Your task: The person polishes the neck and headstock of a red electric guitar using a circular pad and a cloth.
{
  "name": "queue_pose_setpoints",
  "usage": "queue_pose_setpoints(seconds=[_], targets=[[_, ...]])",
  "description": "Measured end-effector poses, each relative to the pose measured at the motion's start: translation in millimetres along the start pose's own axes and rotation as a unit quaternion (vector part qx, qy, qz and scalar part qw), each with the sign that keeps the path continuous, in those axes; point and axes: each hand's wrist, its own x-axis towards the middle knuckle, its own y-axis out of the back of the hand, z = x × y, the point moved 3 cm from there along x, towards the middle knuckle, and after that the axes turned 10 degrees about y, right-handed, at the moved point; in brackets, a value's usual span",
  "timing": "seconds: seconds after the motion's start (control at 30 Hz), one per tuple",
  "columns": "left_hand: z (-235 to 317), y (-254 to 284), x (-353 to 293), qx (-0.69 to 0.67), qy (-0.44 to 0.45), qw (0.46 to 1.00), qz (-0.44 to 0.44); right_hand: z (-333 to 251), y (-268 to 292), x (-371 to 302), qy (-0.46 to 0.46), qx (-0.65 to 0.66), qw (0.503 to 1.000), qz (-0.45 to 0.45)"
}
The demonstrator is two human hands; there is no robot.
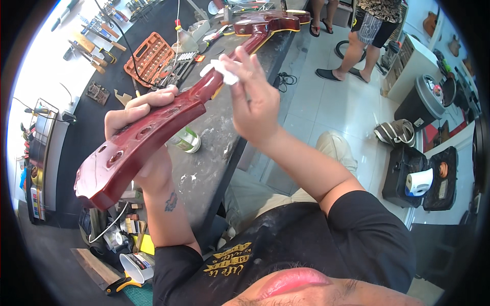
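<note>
Head view: from my end of the link I have the red guitar (206, 87) slanting across the frame, its headstock (104, 171) close to the camera and its body (268, 24) out at the far end of the bench (217, 171). I take it the bench bears the body's weight there, leaving the headstock end for a hand to support.

That hand is the left hand (127, 118). Its fingers are curled together over the headstock's far edge, clamped on it, with the wrist coming up beneath; the thumb is hidden from me. I judge the grip sits there to steady the free end and leave the neck (204, 85) uncovered. I also see bare holes in the headstock, so no tuners crowd the fingers.

The right hand (255, 99) is further along, its thumb and forefinger closed on a white wad (227, 73) against the neck; I can't tell whether it is cloth or paper. The other fingers stand a little apart, probably to keep the pinch small on a narrow, rounded part.

Below the headstock I spot a jar (187, 140) upright on the bench, within easy reach. The orange case (149, 57) lies open beyond, apart from both hands, perhaps to leave the near edge for the work.
</note>
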Motion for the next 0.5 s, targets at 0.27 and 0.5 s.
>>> queue_pose_setpoints(seconds=[0.27, 0.5], targets=[[0.2, 3.5, 0.8, 0.027, 0.017, 0.997, 0.065, -66.5, 18.7, 6.8, -0.164, 0.306, 0.938, 0.009], [9.4, -4.9, -0.6, 0.032, 0.017, 0.998, 0.049, -14.8, 41.5, 14.2, -0.304, 0.184, 0.93, 0.089]])
